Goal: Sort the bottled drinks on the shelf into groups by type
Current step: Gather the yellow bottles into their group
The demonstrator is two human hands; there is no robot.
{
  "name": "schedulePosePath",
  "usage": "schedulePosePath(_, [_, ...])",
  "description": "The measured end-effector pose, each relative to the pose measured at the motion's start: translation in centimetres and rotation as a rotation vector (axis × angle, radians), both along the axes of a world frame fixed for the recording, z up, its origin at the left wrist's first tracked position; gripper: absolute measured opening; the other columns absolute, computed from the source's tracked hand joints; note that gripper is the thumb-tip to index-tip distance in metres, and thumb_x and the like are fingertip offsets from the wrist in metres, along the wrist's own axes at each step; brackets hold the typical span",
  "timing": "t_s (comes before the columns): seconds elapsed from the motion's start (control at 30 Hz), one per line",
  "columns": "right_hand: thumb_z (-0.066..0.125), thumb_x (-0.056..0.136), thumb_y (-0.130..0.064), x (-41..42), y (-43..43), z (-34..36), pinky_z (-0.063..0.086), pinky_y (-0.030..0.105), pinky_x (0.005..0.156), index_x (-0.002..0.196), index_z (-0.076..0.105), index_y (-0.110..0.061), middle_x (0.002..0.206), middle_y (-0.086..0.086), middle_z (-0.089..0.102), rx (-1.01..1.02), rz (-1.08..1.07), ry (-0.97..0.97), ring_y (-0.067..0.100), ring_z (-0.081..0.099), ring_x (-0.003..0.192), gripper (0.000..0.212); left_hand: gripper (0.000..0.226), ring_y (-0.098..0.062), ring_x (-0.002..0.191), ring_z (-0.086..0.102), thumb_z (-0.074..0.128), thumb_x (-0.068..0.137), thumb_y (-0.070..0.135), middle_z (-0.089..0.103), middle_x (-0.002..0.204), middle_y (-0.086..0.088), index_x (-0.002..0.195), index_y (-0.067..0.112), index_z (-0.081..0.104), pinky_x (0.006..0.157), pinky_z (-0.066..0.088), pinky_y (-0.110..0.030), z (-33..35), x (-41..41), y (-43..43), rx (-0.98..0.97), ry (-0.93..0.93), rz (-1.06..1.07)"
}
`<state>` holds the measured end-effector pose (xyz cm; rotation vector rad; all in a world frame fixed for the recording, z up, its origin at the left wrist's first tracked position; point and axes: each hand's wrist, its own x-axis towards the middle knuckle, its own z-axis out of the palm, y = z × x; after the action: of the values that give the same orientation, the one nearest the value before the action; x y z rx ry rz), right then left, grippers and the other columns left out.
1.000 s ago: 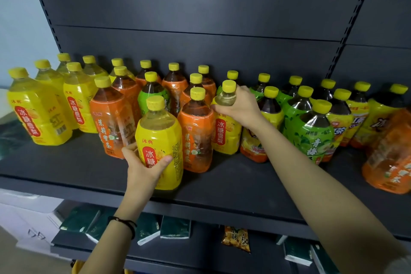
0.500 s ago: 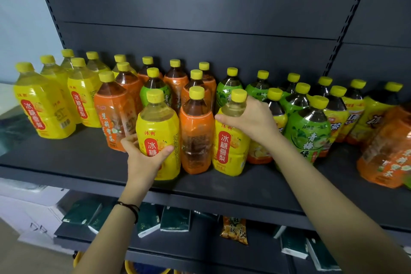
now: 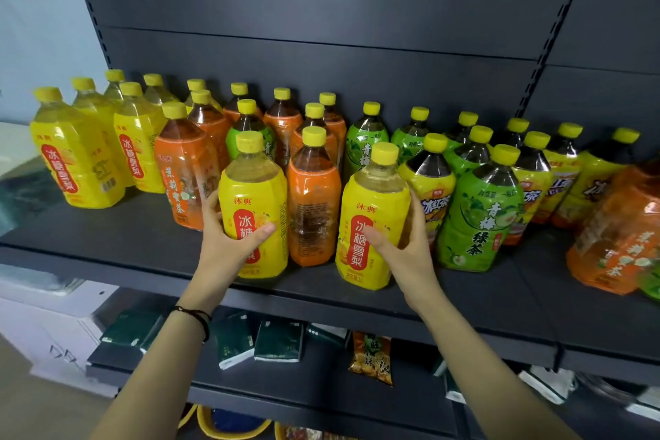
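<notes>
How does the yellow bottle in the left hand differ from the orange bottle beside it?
The yellow bottle has a yellow label with a red badge; the orange bottle has an orange one with fine print. The yellow bottle holds pale liquid, the orange bottle dark brown. The left hand grips the yellow bottle; none holds the orange bottle. Both stand upright with yellow caps.

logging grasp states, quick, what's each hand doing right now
Left hand: holding the left yellow pear-drink bottle.
Right hand: holding the right yellow pear-drink bottle.
</notes>
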<state>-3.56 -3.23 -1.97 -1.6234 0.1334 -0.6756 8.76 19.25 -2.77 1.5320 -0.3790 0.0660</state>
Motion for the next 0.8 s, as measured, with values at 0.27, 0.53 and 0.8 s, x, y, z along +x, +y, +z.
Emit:
schedulePosePath(0.27, [0.085, 0.056, -0.045, 0.0, 3.5, -0.5, 0.056, 0.033, 0.088, 0.137, 0.036, -0.05, 0.138, -0.012, 0.049, 0.083, -0.039, -0.054, 0.009, 0.053, 0.123, 0.095, 0.085, -0.014, 0.098, 0.064, 0.082, 0.038, 0.061, 0.065, 0.112, -0.001, 0.112, 0.027, 0.058, 0.073, 0.055, -0.03, -0.7, 0.2, 2.0, 0.055, -0.008, 0.108])
schedulePosePath(0.53, [0.085, 0.066, -0.04, 2.7, 11.6, -1.0, 0.056, 0.032, 0.087, 0.14, 0.037, -0.042, 0.137, -0.01, 0.053, 0.149, -0.049, -0.145, 0.011, 0.057, 0.12, 0.088, 0.08, -0.011, 0.093, 0.064, 0.079, 0.038, 0.059, 0.062, 0.109, -0.002, 0.107, 0.026, 0.056, 0.067, 0.052, -0.025, -0.8, 4.0, 9.7, 0.061, -0.016, 0.181])
schedulePosePath(0.8, [0.083, 0.056, -0.058, 10.4, 22.6, -0.9, 0.049, 0.045, 0.1, 0.14, 0.034, -0.046, 0.142, -0.013, 0.046, 0.1, -0.049, -0.125, 0.009, 0.05, 0.127, 0.098, 0.065, -0.011, 0.093, 0.067, 0.081, 0.048, 0.057, 0.069, 0.106, 0.005, 0.105, 0.035, 0.061, 0.075, 0.056, -0.034, -0.1, 11.0, 18.4, 0.08, -0.011, 0.084])
